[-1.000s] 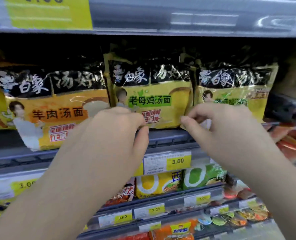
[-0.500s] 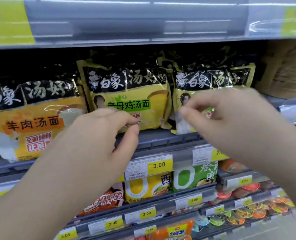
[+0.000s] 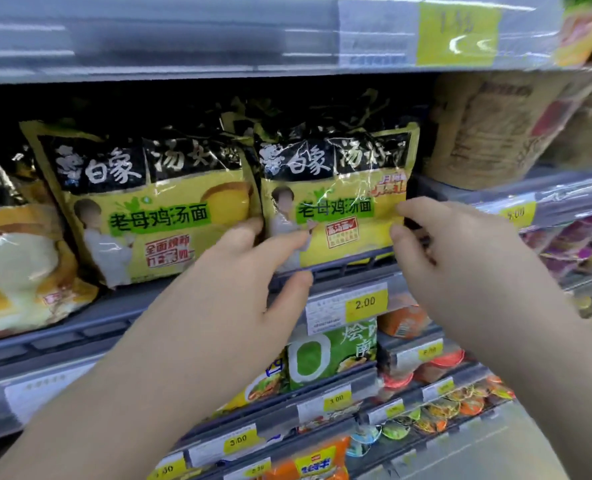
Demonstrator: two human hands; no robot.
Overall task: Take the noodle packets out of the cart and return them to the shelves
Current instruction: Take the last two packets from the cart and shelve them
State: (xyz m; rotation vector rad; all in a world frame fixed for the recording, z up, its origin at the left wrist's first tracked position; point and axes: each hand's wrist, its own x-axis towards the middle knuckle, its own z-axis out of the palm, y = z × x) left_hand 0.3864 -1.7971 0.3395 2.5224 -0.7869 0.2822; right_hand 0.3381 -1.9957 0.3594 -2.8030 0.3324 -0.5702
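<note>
Two yellow-and-black noodle packets stand upright side by side on the middle shelf [image 3: 114, 313]. My left hand [image 3: 239, 289] touches the lower left of the right packet [image 3: 336, 202] with straight fingers. One of those fingers lies in the gap beside the left packet [image 3: 156, 209], and the thumb is below at the shelf lip. My right hand [image 3: 460, 265] pinches the right packet's lower right edge between thumb and forefinger. The cart is out of view.
An orange noodle packet [image 3: 17, 265] stands at the far left of the same shelf, brown packets [image 3: 488, 133] at the right. A 2.00 price tag [image 3: 365, 301] hangs on the lip. Lower shelves hold a green packet [image 3: 329, 355] and cup noodles [image 3: 443, 417].
The view has swung right, so the packets sit further left in frame. Both hands moved from the left yellow packet to the right one, and now they touch it.
</note>
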